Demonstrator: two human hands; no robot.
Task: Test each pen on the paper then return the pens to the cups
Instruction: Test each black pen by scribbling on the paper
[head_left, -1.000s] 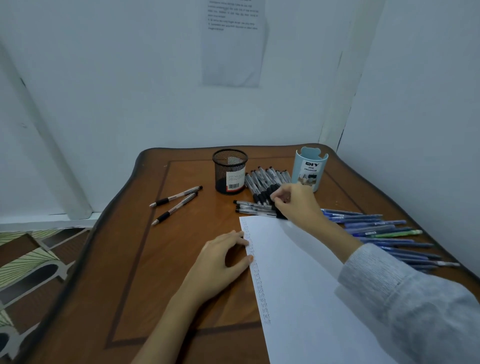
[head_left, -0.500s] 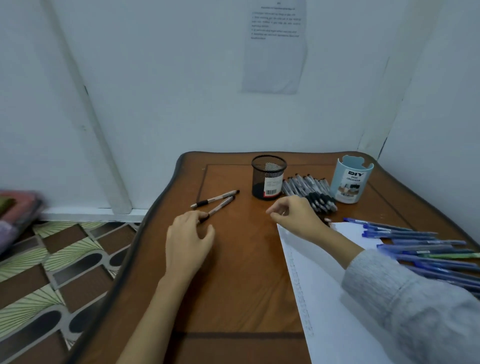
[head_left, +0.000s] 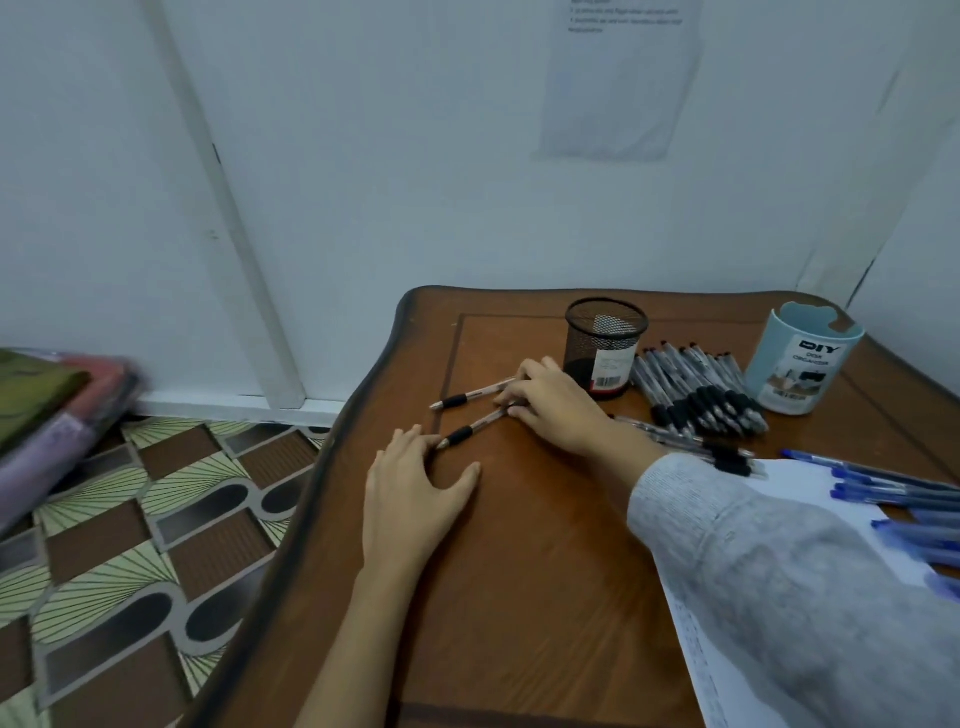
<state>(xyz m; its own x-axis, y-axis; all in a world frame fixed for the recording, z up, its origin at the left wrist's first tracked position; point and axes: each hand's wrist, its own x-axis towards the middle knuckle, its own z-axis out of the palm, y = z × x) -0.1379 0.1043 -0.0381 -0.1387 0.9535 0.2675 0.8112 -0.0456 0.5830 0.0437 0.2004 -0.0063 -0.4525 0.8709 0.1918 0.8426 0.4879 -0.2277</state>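
On your brown wooden table (head_left: 519, 597) the white paper sheet (head_left: 810, 475) lies right, pale blue plastic cup (head_left: 800, 364) and black mesh cup (head_left: 605, 343) behind. Your left hand (head_left: 415, 493) rests flat, fingers spread. Your right hand (head_left: 556, 410) bends its fingers onto two black-grip pens (head_left: 462, 434) beside the mesh cup; whether they grip, you cannot tell

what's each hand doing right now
left hand: open, flat on the table, holding nothing
right hand: fingers on the back ends of the two loose pens; grip cannot be told
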